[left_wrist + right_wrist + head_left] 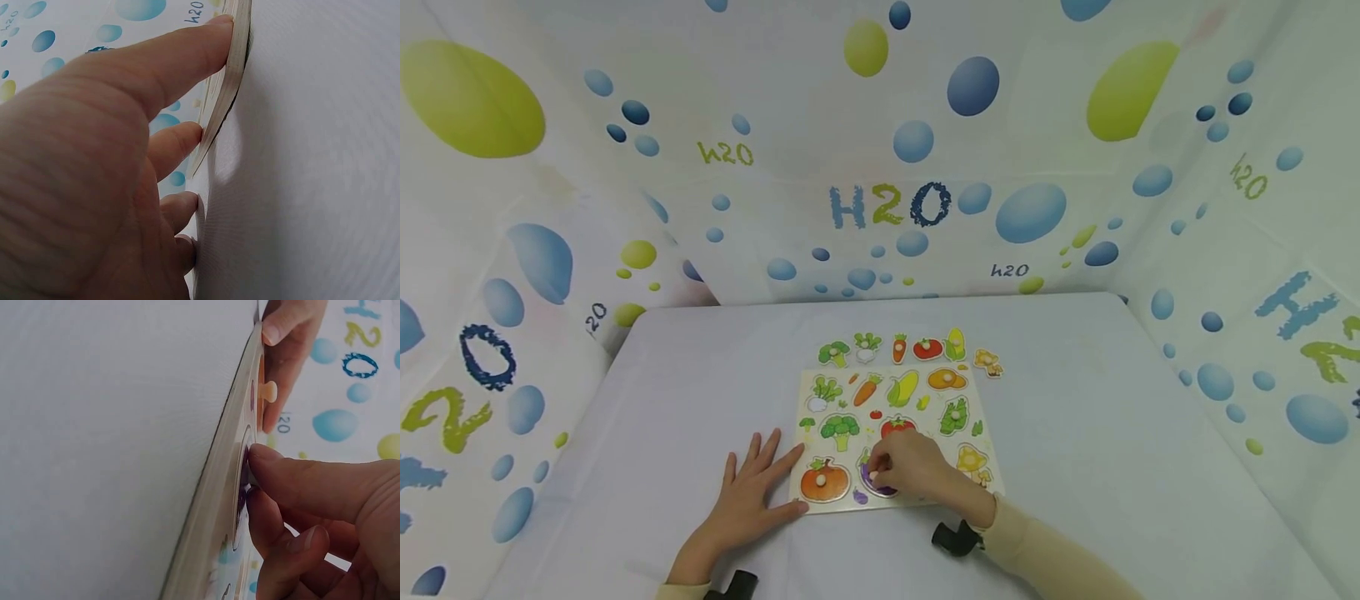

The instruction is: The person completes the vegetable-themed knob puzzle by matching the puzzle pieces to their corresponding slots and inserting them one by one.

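Observation:
A wooden vegetable puzzle board (880,504) lies flat on the white table. My right hand (913,467) is over its lower middle, thumb and fingers pinching the knob of the purple eggplant piece (881,490). In the right wrist view the eggplant piece (241,503) sits at its outlined slot, partly hidden by the fingers. My left hand (748,493) has its fingers spread, with thumb and index fingertips at the board's left edge; the left wrist view shows them touching the board's side (232,75). The pumpkin piece (824,481) with its knob lies just left of the eggplant.
Beyond the board's far edge lie a broccoli piece (833,353), a radish piece (867,347), a carrot piece (899,348), a tomato piece (928,348), a corn piece (955,344) and a mushroom piece (988,362). Patterned curtains (880,125) surround the table.

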`<state>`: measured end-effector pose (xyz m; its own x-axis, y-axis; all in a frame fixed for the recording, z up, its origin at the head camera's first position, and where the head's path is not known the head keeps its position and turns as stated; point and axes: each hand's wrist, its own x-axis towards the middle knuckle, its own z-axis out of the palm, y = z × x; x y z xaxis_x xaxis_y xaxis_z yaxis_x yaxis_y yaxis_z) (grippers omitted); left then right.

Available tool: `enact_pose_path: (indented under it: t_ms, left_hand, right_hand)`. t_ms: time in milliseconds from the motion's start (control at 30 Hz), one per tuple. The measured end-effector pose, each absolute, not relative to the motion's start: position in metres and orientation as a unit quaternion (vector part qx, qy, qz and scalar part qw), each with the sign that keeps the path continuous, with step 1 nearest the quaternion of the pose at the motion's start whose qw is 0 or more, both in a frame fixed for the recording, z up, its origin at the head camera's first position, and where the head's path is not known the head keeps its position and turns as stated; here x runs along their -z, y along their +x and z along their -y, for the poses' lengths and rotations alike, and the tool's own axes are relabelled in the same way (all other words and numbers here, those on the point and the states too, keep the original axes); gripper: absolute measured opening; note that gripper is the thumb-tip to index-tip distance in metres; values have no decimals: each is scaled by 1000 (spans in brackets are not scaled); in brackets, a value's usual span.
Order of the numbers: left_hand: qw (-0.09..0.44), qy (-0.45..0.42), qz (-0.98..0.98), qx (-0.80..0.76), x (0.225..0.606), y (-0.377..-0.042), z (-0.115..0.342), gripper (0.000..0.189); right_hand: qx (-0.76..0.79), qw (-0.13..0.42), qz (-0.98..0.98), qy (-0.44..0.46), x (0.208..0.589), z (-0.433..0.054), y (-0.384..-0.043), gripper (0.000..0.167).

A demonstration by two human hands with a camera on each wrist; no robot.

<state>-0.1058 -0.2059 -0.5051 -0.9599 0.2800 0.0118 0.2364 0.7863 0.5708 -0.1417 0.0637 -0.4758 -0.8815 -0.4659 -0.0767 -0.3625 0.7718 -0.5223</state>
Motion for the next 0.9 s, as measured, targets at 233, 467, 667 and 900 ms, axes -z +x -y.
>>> enact_pose_path:
  t_ms: [233,467,667,900]
  left_hand:
    - [36,139,-946,-292,503,-106,206,80]
    - [41,135,-945,-294,504,-106,205,81]
    - [41,137,-943,-300,505,-106,204,80]
    - [39,135,-947,-289,506,-107,204,80]
  right_hand:
    - [256,102,-934,-225,473,-63,-141,5]
    - [237,105,-938,-232,471,-63,-139,5]
    - [236,129,-935,-231,450,-76,-142,20]
    - [291,35,-933,-208,421,-118,-171,23]
